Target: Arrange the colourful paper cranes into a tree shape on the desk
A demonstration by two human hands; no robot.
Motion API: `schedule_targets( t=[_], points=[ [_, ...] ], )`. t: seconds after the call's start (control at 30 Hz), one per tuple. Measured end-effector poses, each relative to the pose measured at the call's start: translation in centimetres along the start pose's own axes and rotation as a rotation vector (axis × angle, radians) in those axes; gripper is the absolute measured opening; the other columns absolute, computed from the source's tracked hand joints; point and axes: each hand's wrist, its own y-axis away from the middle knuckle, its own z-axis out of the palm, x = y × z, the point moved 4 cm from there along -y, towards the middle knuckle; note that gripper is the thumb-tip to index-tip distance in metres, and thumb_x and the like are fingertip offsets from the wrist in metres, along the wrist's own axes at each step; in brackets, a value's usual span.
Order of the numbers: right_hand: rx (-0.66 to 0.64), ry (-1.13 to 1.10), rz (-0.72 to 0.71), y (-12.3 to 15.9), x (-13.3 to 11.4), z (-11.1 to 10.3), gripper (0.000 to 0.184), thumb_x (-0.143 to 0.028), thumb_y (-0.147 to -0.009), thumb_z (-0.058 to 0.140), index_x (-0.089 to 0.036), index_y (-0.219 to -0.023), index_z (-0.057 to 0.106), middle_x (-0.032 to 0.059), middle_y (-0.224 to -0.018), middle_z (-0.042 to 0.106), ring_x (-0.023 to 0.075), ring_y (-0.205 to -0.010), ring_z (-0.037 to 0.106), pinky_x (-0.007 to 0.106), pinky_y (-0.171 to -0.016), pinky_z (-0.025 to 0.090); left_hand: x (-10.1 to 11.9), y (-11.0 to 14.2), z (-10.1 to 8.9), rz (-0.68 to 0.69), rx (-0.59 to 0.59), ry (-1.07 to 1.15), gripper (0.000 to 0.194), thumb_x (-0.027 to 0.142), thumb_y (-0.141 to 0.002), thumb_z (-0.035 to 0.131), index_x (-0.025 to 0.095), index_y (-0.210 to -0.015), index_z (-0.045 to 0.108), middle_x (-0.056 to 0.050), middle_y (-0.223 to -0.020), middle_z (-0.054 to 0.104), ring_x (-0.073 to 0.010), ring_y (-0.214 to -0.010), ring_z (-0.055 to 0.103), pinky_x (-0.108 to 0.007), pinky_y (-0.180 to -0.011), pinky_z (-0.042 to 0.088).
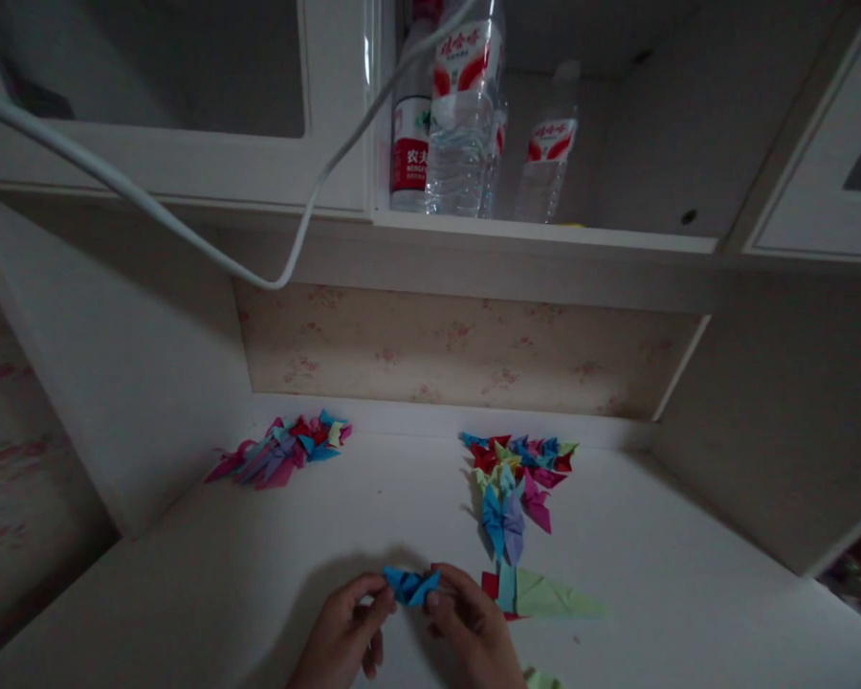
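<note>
Held between both hands, just above the white tabletop [258,574], is a small folded blue paper piece [410,586]. My left hand [350,622] pinches its left end between thumb and fingertips. On the other end, my right hand [470,617] grips it the same way. Right of that hand lie a pale green folded sheet [556,595], a light blue strip [506,586] and a red scrap [489,584]. Another light green piece [543,678] shows partly at the bottom edge.
Colourful folded paper pieces lie in a left pile [287,450] and a right pile [513,478] toward the back. Overhead, a shelf [545,233] holds several plastic bottles [463,124]. A white cable [208,251] hangs in front of the cabinet. Side panels [165,383] flank the tabletop.
</note>
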Motion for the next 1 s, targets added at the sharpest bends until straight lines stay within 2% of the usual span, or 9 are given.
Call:
schedule_targets(
  t=[0.1,0.2,0.3,0.43,0.5,0.63,0.8,0.9,1.0],
  points=[
    [-0.042,0.112,0.000,-0.1,0.4,0.1,0.041,-0.056,-0.076,0.064,-0.017,-0.091,0.067,-0.0034,-0.055,0.051,0.0091,-0.045,0.044,0.021,-0.045,0.034,-0.2,0.1,0.2,0.006,-0.024,-0.009,0.056,0.072,-0.071,0.055,0.017,-0.078,0.060,0.001,-0.060,0.060,-0.0076,-0.036,0.048,-0.018,-0.033,0.036],
    [-0.062,0.141,0.039,0.1,0.8,0.4,0.043,-0.059,-0.077,0.062,-0.018,-0.089,0.064,-0.0063,-0.052,0.043,0.0071,-0.042,0.037,0.020,-0.041,0.027,-0.7,0.2,0.3,0.007,-0.054,-0.029,0.054,0.071,-0.073,0.053,0.018,-0.078,0.058,0.004,-0.050,0.054,-0.0089,-0.035,0.047,-0.018,-0.034,0.035],
    [-0.043,0.164,0.059,0.2,0.8,0.5,0.041,-0.060,-0.075,0.062,-0.018,-0.073,0.060,-0.0071,-0.048,0.038,0.0069,-0.041,0.033,0.020,-0.039,0.024,-1.3,0.2,0.3,0.003,-0.053,-0.037,0.053,0.071,-0.074,0.052,0.019,-0.080,0.058,0.006,-0.044,0.049,-0.0089,-0.033,0.045,-0.017,-0.034,0.034],
    [0.019,0.220,0.051,0.1,0.2,0.1,0.042,-0.060,-0.073,0.064,-0.019,-0.066,0.060,-0.0073,-0.044,0.034,0.0068,-0.041,0.026,0.021,-0.038,0.017,-1.5,0.1,0.4,-0.042,-0.028,0.031,0.059,0.076,-0.068,0.053,0.019,-0.082,0.057,0.001,-0.062,0.060,-0.0080,-0.034,0.047,-0.019,-0.033,0.034],
    [0.032,0.229,0.058,0.2,0.1,0.0,0.041,-0.058,-0.075,0.064,-0.018,-0.068,0.061,-0.0072,-0.044,0.035,0.0068,-0.040,0.027,0.021,-0.038,0.017,-1.2,0.1,0.6,-0.065,-0.031,0.042,0.060,0.077,-0.067,0.053,0.019,-0.079,0.057,0.002,-0.060,0.059,-0.0080,-0.033,0.046,-0.019,-0.032,0.034],
    [0.033,0.176,0.081,0.3,-0.1,-0.2,0.038,-0.055,-0.079,0.061,-0.018,-0.073,0.058,-0.0084,-0.045,0.037,0.0062,-0.038,0.030,0.020,-0.037,0.021,-0.6,0.2,0.7,-0.048,-0.023,0.016,0.052,0.070,-0.072,0.054,0.018,-0.074,0.057,0.008,-0.039,0.043,-0.0089,-0.032,0.043,-0.017,-0.033,0.032],
    [0.091,0.096,0.056,0.3,-0.6,-0.6,0.037,-0.053,-0.081,0.061,-0.017,-0.076,0.058,-0.0090,-0.044,0.040,0.0055,-0.034,0.033,0.018,-0.035,0.025,-1.0,-0.1,0.2,-0.090,0.032,0.101,0.050,0.068,-0.071,0.056,0.019,-0.073,0.054,0.008,-0.045,0.044,-0.0079,-0.032,0.042,-0.016,-0.030,0.031],
    [0.128,-0.001,0.057,0.1,-0.8,-0.8,0.037,-0.053,-0.077,0.066,-0.017,-0.078,0.059,-0.0055,-0.053,0.052,0.0061,-0.036,0.042,0.018,-0.036,0.031,-1.4,-0.4,0.0,-0.101,0.036,0.123,0.048,0.066,-0.070,0.059,0.019,-0.074,0.054,0.008,-0.051,0.047,-0.0062,-0.031,0.041,-0.016,-0.029,0.030],
    [0.135,-0.078,0.075,0.0,-0.7,-1.0,0.040,-0.053,-0.074,0.069,-0.016,-0.086,0.062,0.0005,-0.068,0.064,0.0089,-0.043,0.054,0.020,-0.042,0.040,-1.4,-0.5,-0.2,-0.093,0.044,0.142,0.045,0.062,-0.069,0.063,0.018,-0.079,0.055,0.006,-0.066,0.054,-0.0050,-0.033,0.044,-0.017,-0.028,0.032]
  ],
)
